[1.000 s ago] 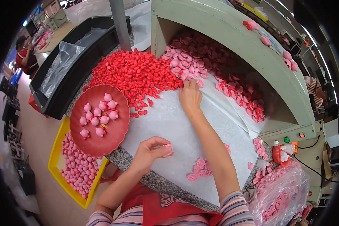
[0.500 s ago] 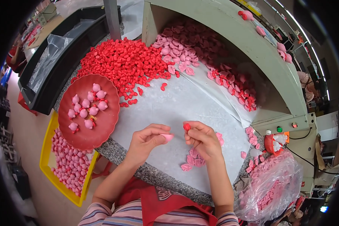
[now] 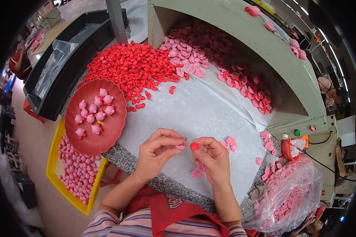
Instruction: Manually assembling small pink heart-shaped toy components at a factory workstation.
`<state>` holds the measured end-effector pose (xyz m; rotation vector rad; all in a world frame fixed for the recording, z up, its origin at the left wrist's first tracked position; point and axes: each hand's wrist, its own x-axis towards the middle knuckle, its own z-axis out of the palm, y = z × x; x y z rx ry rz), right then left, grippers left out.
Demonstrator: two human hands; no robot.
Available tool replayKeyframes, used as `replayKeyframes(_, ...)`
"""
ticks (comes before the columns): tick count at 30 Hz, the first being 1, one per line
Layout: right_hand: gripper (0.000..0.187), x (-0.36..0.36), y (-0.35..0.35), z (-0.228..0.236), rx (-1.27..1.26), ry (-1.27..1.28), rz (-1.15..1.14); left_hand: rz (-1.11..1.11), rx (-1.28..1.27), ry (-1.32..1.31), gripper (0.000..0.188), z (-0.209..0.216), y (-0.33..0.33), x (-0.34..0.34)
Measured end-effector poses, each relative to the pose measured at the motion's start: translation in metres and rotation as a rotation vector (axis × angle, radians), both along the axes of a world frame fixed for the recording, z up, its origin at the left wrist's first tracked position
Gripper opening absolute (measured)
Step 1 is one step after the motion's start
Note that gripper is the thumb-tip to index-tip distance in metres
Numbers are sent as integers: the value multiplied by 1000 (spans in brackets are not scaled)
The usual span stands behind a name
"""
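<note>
My left hand [image 3: 156, 153] pinches a small pink shell-like plastic piece [image 3: 181, 146] between thumb and fingers, partly hidden by them. Just to its right, my right hand [image 3: 215, 161] grips a small red plastic piece [image 3: 194, 146] at the fingertips. The two pieces face each other with a narrow gap between them. Both hands are above the white sheet [image 3: 162, 114] on the worktable. Loose pink pieces [image 3: 197, 173] lie beneath the right hand, some covered by it, and more pink pieces [image 3: 230, 143] sit just beyond it.
At the far left is a heap of red pieces [image 3: 126, 65], beside a pile of pink shells [image 3: 190, 53] under a pale green machine housing [image 3: 241, 27]. A red scalloped plate [image 3: 79, 142] holds joined pink-and-red pieces, above a yellow crate [image 3: 51, 170]. A plastic bag [image 3: 292, 197] bulges at right.
My right hand has come lower and toward the left hand, bringing the red piece nearer the pink one. The pink piece has turned in my left fingers.
</note>
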<state>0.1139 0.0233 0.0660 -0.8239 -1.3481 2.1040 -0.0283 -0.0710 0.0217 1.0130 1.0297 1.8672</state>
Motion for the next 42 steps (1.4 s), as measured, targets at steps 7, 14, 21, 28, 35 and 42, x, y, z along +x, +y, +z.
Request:
replayKeyframes(7,34,-3,-17,-5,319,11,9,-33,-82,-216,37,6,2,2)
replayKeyframes(14,29,6,0,-1,364,6,-17,-214,-303,-640,35,22,-1,-5)
replayKeyframes(21,23,6,5,-2,433,-24,8,-255,-471,-379,24,32,-4,-4)
replayKeyframes(28,23,5,3,1,479,-80,61,-5,-159,43,16,10,2,5)
replayKeyframes(35,22,6,3,-3,462,-94,54,-53,-364,-255,13,22,0,8)
replayKeyframes(42,21,10,-2,4,442,-146,123,41,-390,-83,14,30,-2,12)
